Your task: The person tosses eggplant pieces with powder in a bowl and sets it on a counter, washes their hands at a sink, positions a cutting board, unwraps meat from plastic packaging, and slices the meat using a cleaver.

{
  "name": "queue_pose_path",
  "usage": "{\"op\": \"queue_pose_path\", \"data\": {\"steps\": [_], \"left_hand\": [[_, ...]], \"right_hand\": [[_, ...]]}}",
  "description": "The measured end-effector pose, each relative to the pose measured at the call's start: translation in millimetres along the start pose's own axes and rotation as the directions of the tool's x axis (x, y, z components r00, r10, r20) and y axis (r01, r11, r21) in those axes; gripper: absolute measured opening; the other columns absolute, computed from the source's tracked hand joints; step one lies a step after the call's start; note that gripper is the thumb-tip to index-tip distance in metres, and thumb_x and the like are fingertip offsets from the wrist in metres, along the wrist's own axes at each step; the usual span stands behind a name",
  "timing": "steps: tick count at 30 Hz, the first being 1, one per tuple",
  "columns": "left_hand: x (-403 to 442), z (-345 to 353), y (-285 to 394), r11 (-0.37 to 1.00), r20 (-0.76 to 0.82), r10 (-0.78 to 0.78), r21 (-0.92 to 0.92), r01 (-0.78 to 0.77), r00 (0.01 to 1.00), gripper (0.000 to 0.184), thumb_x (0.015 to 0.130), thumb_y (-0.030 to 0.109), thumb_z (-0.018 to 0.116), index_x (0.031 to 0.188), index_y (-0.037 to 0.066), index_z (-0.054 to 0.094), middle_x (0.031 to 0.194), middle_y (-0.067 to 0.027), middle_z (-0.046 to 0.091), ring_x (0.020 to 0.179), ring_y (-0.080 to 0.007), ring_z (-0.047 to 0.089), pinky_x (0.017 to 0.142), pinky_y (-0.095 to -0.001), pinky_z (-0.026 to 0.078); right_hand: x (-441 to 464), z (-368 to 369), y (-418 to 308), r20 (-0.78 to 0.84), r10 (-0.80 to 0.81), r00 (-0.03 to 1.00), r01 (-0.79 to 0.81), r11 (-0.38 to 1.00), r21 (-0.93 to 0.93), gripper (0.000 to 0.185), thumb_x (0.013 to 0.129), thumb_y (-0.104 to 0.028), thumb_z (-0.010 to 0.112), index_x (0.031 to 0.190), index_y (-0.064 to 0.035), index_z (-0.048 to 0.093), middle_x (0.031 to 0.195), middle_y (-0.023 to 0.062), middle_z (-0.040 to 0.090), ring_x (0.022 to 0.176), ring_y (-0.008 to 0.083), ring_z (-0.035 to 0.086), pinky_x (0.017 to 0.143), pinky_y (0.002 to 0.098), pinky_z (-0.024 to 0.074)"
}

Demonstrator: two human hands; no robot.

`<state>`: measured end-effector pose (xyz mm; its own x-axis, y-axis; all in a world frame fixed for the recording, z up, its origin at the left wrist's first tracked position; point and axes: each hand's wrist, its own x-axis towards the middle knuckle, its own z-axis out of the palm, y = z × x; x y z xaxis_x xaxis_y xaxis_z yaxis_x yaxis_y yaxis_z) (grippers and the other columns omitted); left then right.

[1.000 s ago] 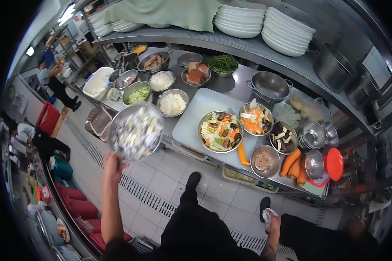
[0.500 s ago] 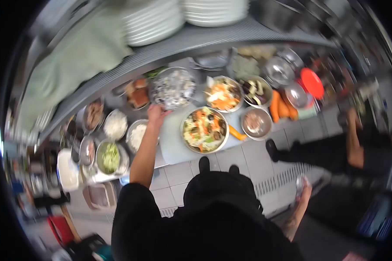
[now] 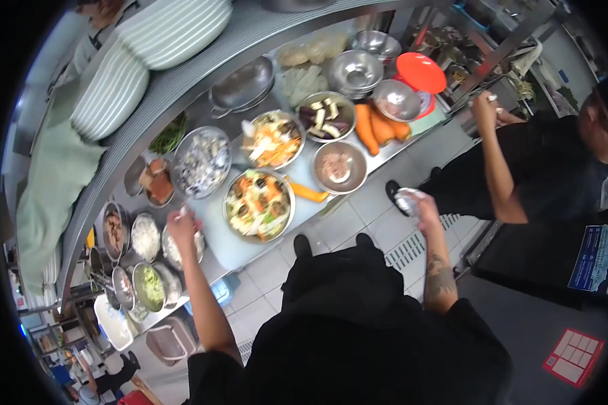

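My left hand (image 3: 182,227) is over the left end of the cutting board, its fingers curled together above a bowl of white shreds (image 3: 173,251). What the fingertips pinch, if anything, is too small to make out. Just beyond sits a metal bowl of greyish-white chopped pieces (image 3: 202,162). Away from the counter, above the floor, my right hand (image 3: 425,210) is closed around a crumpled whitish, shiny wad (image 3: 407,200). Between the hands, a large bowl of mixed cut vegetables (image 3: 259,206) rests on the pale cutting board (image 3: 220,237).
Carrots (image 3: 366,128), a bowl of eggplant pieces (image 3: 327,116) and a bowl of pinkish meat (image 3: 340,167) line the right side. A co-worker (image 3: 534,155) stands at right. Stacked plates (image 3: 175,34) sit on the shelf (image 3: 263,27) above. More filled bowls stand at left.
The view has turned toward the right. My left hand has drawn back from the rim of the bowl of greyish-white pieces. My right hand has risen and come forward, still holding the wad.
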<state>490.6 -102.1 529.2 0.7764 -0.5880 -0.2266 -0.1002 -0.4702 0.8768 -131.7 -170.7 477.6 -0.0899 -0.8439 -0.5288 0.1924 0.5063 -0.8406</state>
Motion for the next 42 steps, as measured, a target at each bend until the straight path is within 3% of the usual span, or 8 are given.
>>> {"op": "queue_pose_path", "data": {"steps": [5, 7, 12, 16, 28, 35, 40, 42], "left_hand": [[-152, 105, 111, 0.928, 0.258, 0.356, -0.208, -0.308, 0.898, 0.015, 0.089, 0.002, 0.055, 0.103, 0.0, 0.057, 0.09, -0.0147, 0.069, 0.06, -0.014, 0.063, 0.051, -0.0251, 0.053], [-182, 169, 157, 0.966, 0.463, 0.256, -0.141, -0.215, 0.849, 0.014, 0.088, 0.001, 0.057, 0.102, -0.002, 0.058, 0.091, -0.0123, 0.069, 0.065, -0.0155, 0.065, 0.051, -0.0255, 0.051], [-91, 304, 241, 0.919, 0.474, 0.395, -0.222, -0.327, 0.787, 0.017, 0.09, 0.012, 0.054, 0.084, -0.001, 0.062, 0.068, -0.0084, 0.065, 0.052, -0.0154, 0.061, 0.045, -0.0286, 0.048], [-80, 290, 278, 0.898, 0.331, 0.367, 0.118, -0.424, 0.87, 0.017, 0.086, 0.013, 0.056, 0.091, -0.001, 0.063, 0.074, -0.0085, 0.068, 0.057, -0.0148, 0.064, 0.049, -0.0277, 0.052], [-205, 154, 197, 0.918, 0.177, 0.334, 0.16, -0.362, 0.926, 0.015, 0.087, 0.008, 0.055, 0.096, 0.001, 0.064, 0.073, -0.0071, 0.068, 0.053, -0.0105, 0.06, 0.044, -0.026, 0.046], [-304, 164, 75, 0.988, 0.415, -0.152, 0.031, 0.153, 0.897, 0.014, 0.092, 0.01, 0.056, 0.097, 0.001, 0.064, 0.078, -0.0087, 0.068, 0.053, -0.0113, 0.059, 0.044, -0.0247, 0.047], [-277, 217, 61, 0.991, 0.429, -0.132, 0.056, 0.12, 0.893, 0.021, 0.089, 0.011, 0.056, 0.103, -0.002, 0.065, 0.083, -0.0121, 0.07, 0.063, -0.0137, 0.064, 0.055, -0.0294, 0.052], [-235, 248, 56, 0.954, 0.36, 0.143, 0.199, -0.225, 0.922, 0.023, 0.085, 0.016, 0.06, 0.099, -0.001, 0.068, 0.087, -0.0131, 0.071, 0.068, -0.0216, 0.067, 0.061, -0.0356, 0.052]], "right_hand": [[49, -3, 23, 0.183, 0.127, 0.975, -0.133, 0.991, 0.022, 0.021, 0.085, -0.007, 0.066, 0.102, 0.0041, 0.069, 0.095, 0.009, 0.07, 0.083, 0.0178, 0.068, 0.073, 0.03, 0.0539], [68, -16, 44, 0.247, 0.162, 0.955, -0.164, 0.986, -0.011, 0.021, 0.083, -0.008, 0.068, 0.101, 0.0035, 0.069, 0.095, 0.0086, 0.071, 0.082, 0.0169, 0.068, 0.071, 0.0296, 0.0533], [61, -46, 43, 0.277, 0.248, 0.928, -0.223, 0.967, -0.12, 0.022, 0.08, -0.009, 0.074, 0.098, 0.002, 0.068, 0.092, 0.0094, 0.07, 0.079, 0.0165, 0.068, 0.069, 0.0284, 0.0544], [49, -90, 52, 0.269, 0.25, 0.93, -0.238, 0.968, -0.079, 0.024, 0.079, -0.011, 0.076, 0.097, 0.0021, 0.067, 0.091, 0.0089, 0.07, 0.079, 0.0167, 0.067, 0.069, 0.0283, 0.0541], [33, -119, 50, 0.326, 0.349, 0.879, -0.306, 0.935, -0.177, 0.023, 0.078, -0.009, 0.076, 0.097, 0.0015, 0.068, 0.091, 0.0084, 0.07, 0.079, 0.0167, 0.068, 0.071, 0.0279, 0.0537], [41, -95, 67, 0.397, 0.303, 0.866, -0.247, 0.951, -0.186, 0.02, 0.08, -0.005, 0.073, 0.099, 0.0023, 0.067, 0.091, 0.0093, 0.07, 0.079, 0.018, 0.069, 0.071, 0.0275, 0.0544], [36, -89, 60, 0.433, 0.301, 0.85, -0.248, 0.953, -0.177, 0.019, 0.083, -0.004, 0.07, 0.1, 0.0041, 0.066, 0.092, 0.0112, 0.07, 0.08, 0.0195, 0.068, 0.072, 0.0282, 0.0547], [35, -91, 59, 0.442, 0.299, 0.846, -0.243, 0.953, -0.181, 0.019, 0.083, -0.003, 0.069, 0.1, 0.0046, 0.066, 0.093, 0.0118, 0.07, 0.081, 0.0203, 0.069, 0.073, 0.0289, 0.0551]]}}
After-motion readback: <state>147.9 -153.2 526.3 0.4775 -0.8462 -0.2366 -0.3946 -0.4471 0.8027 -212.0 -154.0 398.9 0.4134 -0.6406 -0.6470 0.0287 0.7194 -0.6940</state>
